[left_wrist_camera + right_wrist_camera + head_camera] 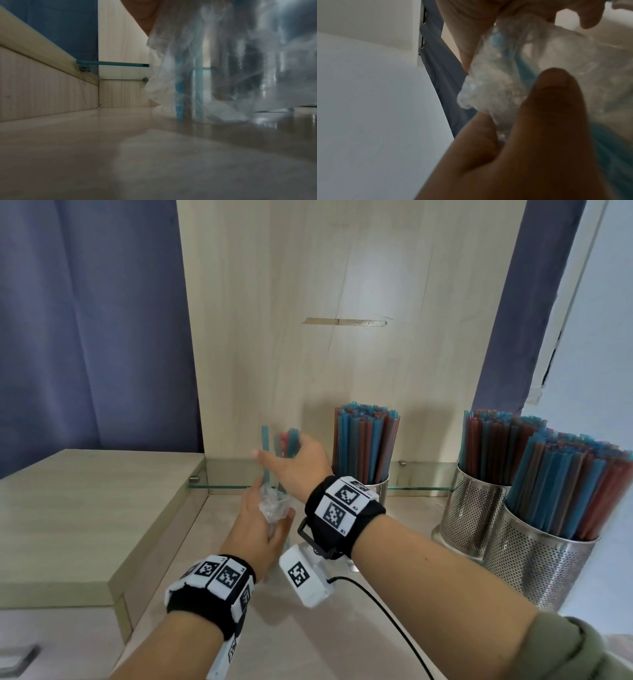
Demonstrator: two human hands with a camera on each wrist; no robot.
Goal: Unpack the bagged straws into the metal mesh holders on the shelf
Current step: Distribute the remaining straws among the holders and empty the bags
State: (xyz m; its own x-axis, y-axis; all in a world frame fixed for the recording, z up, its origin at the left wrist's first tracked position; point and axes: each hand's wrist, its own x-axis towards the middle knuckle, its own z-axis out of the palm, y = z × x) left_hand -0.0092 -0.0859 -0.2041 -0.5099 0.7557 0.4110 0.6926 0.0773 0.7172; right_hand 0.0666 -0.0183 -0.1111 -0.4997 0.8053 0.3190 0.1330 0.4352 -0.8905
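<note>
A crumpled clear plastic bag [273,506] stands on the pale shelf [308,645], and my left hand [270,518] grips it low down. Blue and red straws [288,442] stick up out of it. My right hand [284,457] is curled round their upper part, thumb pointing left. One teal straw [265,446] stands apart on the left. In the left wrist view the bag [171,67] shows blue straws [180,97] resting on the shelf. The right wrist view is blurred: bag [496,88] between fingers [556,108]. Three metal mesh holders [376,487] [474,511] [537,570] stand to the right, packed with straws.
A raised wooden ledge [85,508] borders the shelf on the left. A low glass shelf [233,474] runs along the wooden back panel [342,354]. A black cable [394,611] trails over the shelf under my right forearm. Blue curtains [85,320] hang behind.
</note>
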